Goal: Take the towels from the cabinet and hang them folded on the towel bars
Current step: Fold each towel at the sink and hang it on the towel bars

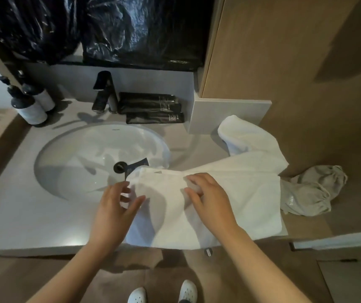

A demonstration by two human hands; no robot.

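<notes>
A white towel (236,200) lies spread over the right part of the vanity counter (22,217), its left edge overhanging the sink (77,154). A second white towel (247,138) lies bunched behind it at the back right. My left hand (114,213) is at the spread towel's left edge, fingers loosely curled with the fingertips on the fabric; a grip does not show. My right hand (210,200) rests on top of the towel near its far edge with bent fingers. No towel bar or cabinet interior is in view.
A black faucet (104,92) stands behind the sink, with black toiletry packets (151,108) to its right and two pump bottles (29,103) at the left. A grey cloth (312,191) lies on the floor at right. Black plastic (109,29) covers the mirror. A wooden panel (295,62) rises at right.
</notes>
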